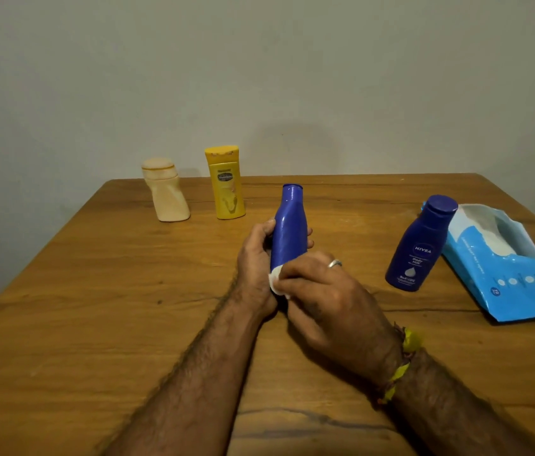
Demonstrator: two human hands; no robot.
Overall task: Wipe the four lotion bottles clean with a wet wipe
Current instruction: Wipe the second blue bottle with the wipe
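My left hand (254, 261) grips a tall blue lotion bottle (289, 228) upright over the middle of the table, fingers wrapped round its back. My right hand (322, 291) presses a white wet wipe (276, 281) against the bottle's lower part; most of the wipe is hidden under my fingers. A dark blue Nivea bottle (420, 245) stands to the right. A yellow Vaseline bottle (226, 184) and a cream-coloured bottle (166, 190) stand at the back left.
An open blue wet-wipe pack (509, 274) lies at the right edge of the wooden table (95, 307), just behind the Nivea bottle. A plain wall rises behind the table's far edge.
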